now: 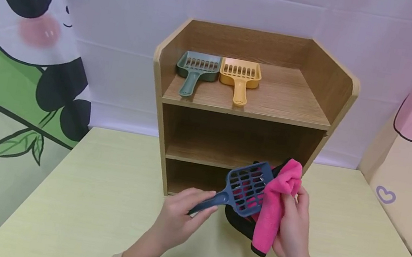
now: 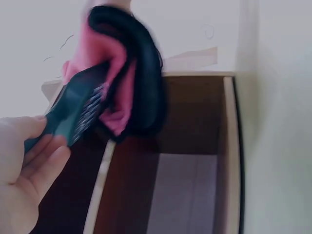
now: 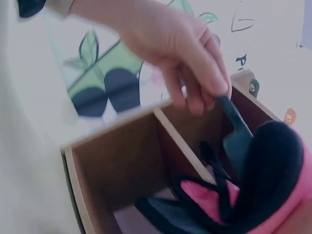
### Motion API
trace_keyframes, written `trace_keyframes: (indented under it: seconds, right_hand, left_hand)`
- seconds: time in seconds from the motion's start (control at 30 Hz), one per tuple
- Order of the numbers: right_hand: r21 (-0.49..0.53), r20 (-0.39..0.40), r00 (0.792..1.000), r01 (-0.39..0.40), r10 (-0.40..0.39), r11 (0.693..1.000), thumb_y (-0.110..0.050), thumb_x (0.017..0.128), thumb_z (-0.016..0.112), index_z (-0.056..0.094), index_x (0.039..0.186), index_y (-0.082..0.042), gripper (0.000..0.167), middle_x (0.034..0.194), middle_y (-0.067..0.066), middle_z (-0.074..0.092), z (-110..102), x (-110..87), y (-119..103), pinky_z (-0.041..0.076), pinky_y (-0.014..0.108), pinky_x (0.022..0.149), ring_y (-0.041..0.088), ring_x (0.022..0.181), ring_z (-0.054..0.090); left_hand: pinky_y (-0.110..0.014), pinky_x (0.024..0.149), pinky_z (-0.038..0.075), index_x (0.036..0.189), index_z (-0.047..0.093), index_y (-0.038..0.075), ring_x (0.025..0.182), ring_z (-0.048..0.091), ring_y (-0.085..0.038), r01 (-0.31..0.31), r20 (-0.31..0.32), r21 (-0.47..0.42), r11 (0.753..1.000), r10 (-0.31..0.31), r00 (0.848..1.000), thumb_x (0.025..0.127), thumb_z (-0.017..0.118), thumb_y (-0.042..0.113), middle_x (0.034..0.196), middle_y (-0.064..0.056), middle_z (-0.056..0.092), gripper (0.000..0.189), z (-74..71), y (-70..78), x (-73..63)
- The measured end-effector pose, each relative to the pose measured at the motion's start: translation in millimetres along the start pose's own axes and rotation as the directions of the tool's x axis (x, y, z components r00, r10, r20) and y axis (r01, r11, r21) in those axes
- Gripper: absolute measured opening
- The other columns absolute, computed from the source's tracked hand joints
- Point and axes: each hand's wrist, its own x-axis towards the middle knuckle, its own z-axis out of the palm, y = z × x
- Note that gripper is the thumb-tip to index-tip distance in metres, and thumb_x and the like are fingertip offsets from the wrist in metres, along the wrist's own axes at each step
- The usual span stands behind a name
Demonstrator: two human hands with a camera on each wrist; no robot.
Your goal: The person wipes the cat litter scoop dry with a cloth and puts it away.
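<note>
In the head view my left hand [image 1: 178, 217] pinches the handle of a dark blue slotted litter scoop [image 1: 229, 196], its head pointing up and to the right. A bright pink cloth with black edging [image 1: 269, 221] is bunched in my right hand [image 1: 294, 234]. Part of the cloth lies in front of the scoop's far end and part hangs behind its slots. The left wrist view shows the scoop [image 2: 72, 105] with its tip up against folds of the cloth [image 2: 146, 92]. Seen from the right wrist, the cloth [image 3: 273, 165] covers most of the scoop's head.
A wooden shelf unit [image 1: 249, 114] stands on the pale table [image 1: 103, 202] just beyond my hands. On its top lie a grey-green scoop [image 1: 190, 84] and a yellow scoop [image 1: 239, 92], side by side at the left. Behind hangs a white cloth backdrop [image 1: 126, 19] with printed cartoons.
</note>
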Motion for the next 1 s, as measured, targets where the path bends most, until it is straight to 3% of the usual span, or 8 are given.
trace_keyframes:
  seconds: [0.1, 0.23, 0.37, 0.53, 0.63, 0.73, 0.83, 1.0]
  right_hand:
    - [0.144, 0.076, 0.994, -0.090, 0.080, 0.985, -0.042, 0.098, 0.044, 0.022, 0.139, -0.035, 0.047, 0.131, -0.005, 0.036, 3.6, -3.1, 1.9, 0.051, 0.023, 0.087, 0.015, 0.124, 0.037]
    - [0.237, 0.236, 0.964, -0.177, 0.120, 0.955, -0.033, 0.101, 0.040, 0.013, 0.141, -0.037, 0.049, 0.136, -0.005, 0.030, 12.6, -8.4, 6.1, 0.049, 0.021, 0.091, 0.015, 0.129, 0.029]
    - [0.270, 0.316, 0.938, -0.234, 0.143, 0.934, -0.025, 0.100, 0.044, 0.007, 0.144, -0.036, 0.058, 0.144, -0.002, 0.023, 21.9, -14.1, 10.2, 0.045, 0.026, 0.101, 0.019, 0.136, 0.023]
    - [0.272, 0.273, 0.945, -0.256, 0.181, 0.927, -0.019, 0.098, 0.050, 0.006, 0.148, -0.033, 0.067, 0.148, -0.001, 0.024, 25.7, -14.6, 14.7, 0.043, 0.031, 0.103, 0.022, 0.138, 0.029]
    - [0.302, 0.228, 0.956, -0.250, 0.185, 0.920, -0.011, 0.098, 0.047, 0.009, 0.150, -0.029, 0.066, 0.148, -0.001, 0.029, 24.5, -11.3, 17.7, 0.044, 0.032, 0.103, 0.021, 0.137, 0.034]
    - [0.315, 0.178, 0.966, -0.239, 0.190, 0.919, -0.008, 0.098, 0.046, 0.012, 0.151, -0.026, 0.065, 0.147, -0.002, 0.032, 22.4, -8.4, 19.7, 0.044, 0.031, 0.102, 0.019, 0.135, 0.038]
    - [0.300, 0.122, 0.972, -0.229, 0.200, 0.926, -0.010, 0.098, 0.047, 0.016, 0.150, -0.025, 0.062, 0.145, -0.001, 0.035, 19.8, -5.9, 20.2, 0.045, 0.028, 0.101, 0.018, 0.133, 0.041]
    - [0.286, 0.064, 0.978, -0.210, 0.199, 0.935, -0.015, 0.099, 0.049, 0.019, 0.148, -0.027, 0.059, 0.144, 0.000, 0.036, 15.2, -1.4, 18.1, 0.045, 0.027, 0.100, 0.018, 0.132, 0.041]
  left_hand:
    - [-0.015, 0.063, 0.054, 0.102, 0.069, -0.005, 0.071, 0.066, -0.017, 0.007, -0.049, 0.019, 1.000, -0.007, 0.999, 0.083, 0.072, 0.012, 0.086, -0.013, 0.069, 0.025, 8.3, 0.0, -4.0]
    - [-0.016, 0.063, 0.054, 0.102, 0.068, -0.006, 0.070, 0.066, -0.018, 0.021, -0.119, 0.034, 0.999, -0.017, 0.993, 0.076, 0.076, 0.004, 0.085, -0.014, 0.069, 0.028, 19.1, 1.9, -8.2]
    - [-0.017, 0.064, 0.055, 0.102, 0.069, -0.006, 0.070, 0.067, -0.018, 0.019, -0.169, 0.067, 0.998, -0.007, 0.986, 0.082, 0.073, 0.010, 0.084, -0.014, 0.070, 0.026, 26.7, 3.7, -10.6]
    - [-0.019, 0.067, 0.056, 0.101, 0.069, -0.007, 0.071, 0.068, -0.018, -0.077, -0.166, 0.137, 0.988, 0.099, 0.981, 0.088, 0.067, 0.015, 0.083, -0.014, 0.070, 0.026, 32.5, 7.3, -11.0]
    - [-0.019, 0.067, 0.056, 0.099, 0.068, -0.007, 0.070, 0.068, -0.017, -0.165, -0.134, 0.192, 0.967, 0.192, 0.972, 0.090, 0.064, 0.014, 0.081, -0.013, 0.070, 0.024, 35.4, 9.9, -11.2]
    - [-0.018, 0.066, 0.056, 0.098, 0.069, -0.006, 0.068, 0.067, -0.015, -0.216, -0.109, 0.242, 0.946, 0.248, 0.963, 0.091, 0.062, 0.014, 0.079, -0.012, 0.069, 0.023, 37.2, 11.7, -11.5]
    - [-0.017, 0.064, 0.055, 0.097, 0.069, -0.006, 0.066, 0.067, -0.014, -0.227, -0.104, 0.267, 0.937, 0.262, 0.960, 0.092, 0.062, 0.015, 0.077, -0.011, 0.069, 0.022, 37.6, 13.0, -11.6]
    - [-0.016, 0.064, 0.055, 0.098, 0.069, -0.004, 0.064, 0.066, -0.013, -0.205, -0.080, 0.266, 0.942, 0.234, 0.969, 0.093, 0.061, 0.017, 0.076, -0.009, 0.069, 0.024, 36.4, 15.6, -11.6]
